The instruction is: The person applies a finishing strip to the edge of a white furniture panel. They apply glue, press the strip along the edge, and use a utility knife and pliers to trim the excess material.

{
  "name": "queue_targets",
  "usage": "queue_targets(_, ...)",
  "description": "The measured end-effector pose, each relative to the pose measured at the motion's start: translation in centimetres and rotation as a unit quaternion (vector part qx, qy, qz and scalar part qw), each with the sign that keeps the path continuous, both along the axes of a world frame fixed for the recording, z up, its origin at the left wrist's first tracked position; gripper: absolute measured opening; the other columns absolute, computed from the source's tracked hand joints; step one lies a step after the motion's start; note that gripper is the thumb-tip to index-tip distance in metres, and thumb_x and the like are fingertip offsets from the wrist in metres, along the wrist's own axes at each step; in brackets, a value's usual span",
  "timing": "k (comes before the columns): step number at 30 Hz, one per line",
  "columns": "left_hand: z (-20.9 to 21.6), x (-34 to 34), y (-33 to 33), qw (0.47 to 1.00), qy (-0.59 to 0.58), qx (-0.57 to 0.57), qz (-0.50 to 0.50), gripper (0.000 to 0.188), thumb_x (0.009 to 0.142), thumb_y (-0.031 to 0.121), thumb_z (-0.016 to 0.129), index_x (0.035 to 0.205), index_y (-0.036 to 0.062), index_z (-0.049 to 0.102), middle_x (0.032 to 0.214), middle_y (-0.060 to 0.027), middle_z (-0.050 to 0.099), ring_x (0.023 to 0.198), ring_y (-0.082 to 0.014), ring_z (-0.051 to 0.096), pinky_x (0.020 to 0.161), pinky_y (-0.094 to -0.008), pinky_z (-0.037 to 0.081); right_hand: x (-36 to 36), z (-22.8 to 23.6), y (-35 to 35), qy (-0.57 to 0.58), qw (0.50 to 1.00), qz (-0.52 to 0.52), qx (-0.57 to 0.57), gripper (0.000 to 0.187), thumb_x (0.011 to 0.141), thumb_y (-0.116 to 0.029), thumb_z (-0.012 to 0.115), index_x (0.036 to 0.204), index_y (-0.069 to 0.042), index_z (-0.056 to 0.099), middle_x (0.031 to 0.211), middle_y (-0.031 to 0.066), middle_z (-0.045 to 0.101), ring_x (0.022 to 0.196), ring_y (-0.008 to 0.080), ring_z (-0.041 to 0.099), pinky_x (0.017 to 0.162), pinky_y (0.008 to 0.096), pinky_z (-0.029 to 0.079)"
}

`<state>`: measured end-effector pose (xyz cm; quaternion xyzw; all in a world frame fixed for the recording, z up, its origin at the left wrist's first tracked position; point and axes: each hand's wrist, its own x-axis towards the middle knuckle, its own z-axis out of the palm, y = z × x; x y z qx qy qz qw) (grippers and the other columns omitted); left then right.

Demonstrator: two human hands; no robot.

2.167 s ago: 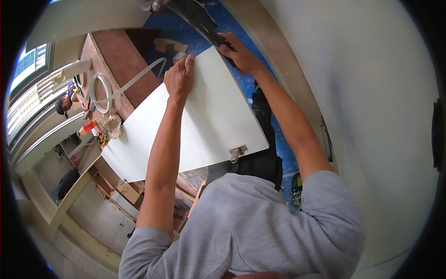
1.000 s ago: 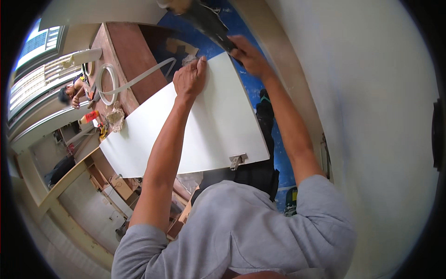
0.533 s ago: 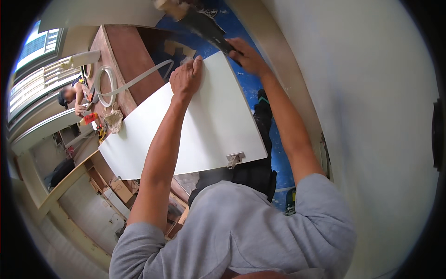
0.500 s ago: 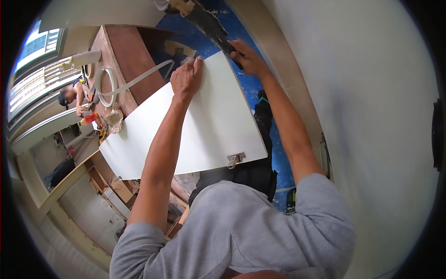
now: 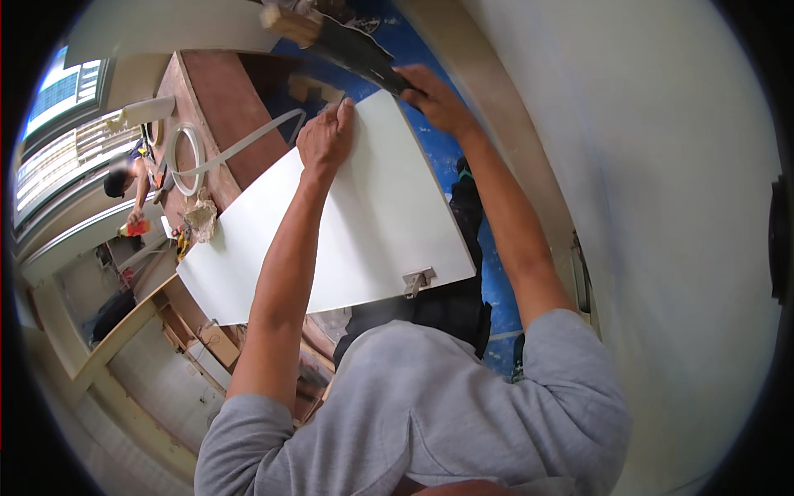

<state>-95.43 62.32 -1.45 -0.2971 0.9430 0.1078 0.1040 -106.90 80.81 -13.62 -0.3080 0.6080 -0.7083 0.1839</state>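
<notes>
A white cabinet door panel lies in front of me, with a metal hinge fitted near its near right corner. My left hand is curled over the panel's far edge, thumb up; its fingertips are partly hidden. Beyond the panel's far right corner, my right hand grips the narrow end of a long dark tool. The tool points up and left, and a blurred tan, wood-like block shows at its far end. I cannot make out the tool's exact kind.
A reddish-brown cabinet box stands far left, with a roll of white edging strip on it. A co-worker holds a red-and-yellow bottle. Blue floor covering runs beside a pale wall on the right.
The dark tool has swung left, its far end now showing a tan block. My left hand has shifted slightly left. The co-worker's bottle has moved lower and left.
</notes>
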Motion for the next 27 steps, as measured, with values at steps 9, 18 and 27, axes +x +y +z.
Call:
queue_targets(9, 0.0, 0.2, 0.0, 1.0, -0.005, 0.012, 0.026, 0.066, 0.103, 0.062, 0.029, 0.12, 0.0188, 0.077, 0.102, -0.0183, 0.075, 0.106, -0.038, 0.069, 0.098, -0.047, 0.05, -0.3, 2.6, 2.1, -0.111, 0.99, -0.073, 0.041, 0.043, 0.104, -0.041, 0.063, 0.13, -0.007, 0.067, 0.105, 0.0075, 0.063, 0.1, 0.024, 0.059, 0.092, 0.0364, 0.046)
queue_targets(18, 0.6, -0.3, 0.6, 1.0, 0.015, 0.019, 0.019, 0.064, 0.104, 0.056, 0.032, 0.11, 0.0116, 0.077, 0.107, -0.0232, 0.074, 0.104, -0.0418, 0.07, 0.097, -0.0492, 0.051, -0.1, 4.7, -1.3, -0.04, 0.988, -0.092, 0.118, 0.045, 0.1, -0.049, 0.062, 0.108, -0.007, 0.076, 0.087, 0.0204, 0.065, 0.092, 0.0362, 0.061, 0.082, 0.0437, 0.049)
queue_targets(27, 0.5, -0.2, 0.6, 1.0, 0.001, 0.017, 0.021, 0.064, 0.103, 0.055, 0.031, 0.111, 0.0123, 0.077, 0.106, -0.0236, 0.074, 0.103, -0.042, 0.07, 0.097, -0.0487, 0.051, 1.2, 5.5, -0.4, -0.047, 0.98, -0.08, 0.176, 0.044, 0.1, -0.047, 0.061, 0.109, -0.007, 0.077, 0.088, 0.0228, 0.062, 0.088, 0.0376, 0.059, 0.081, 0.0439, 0.049)
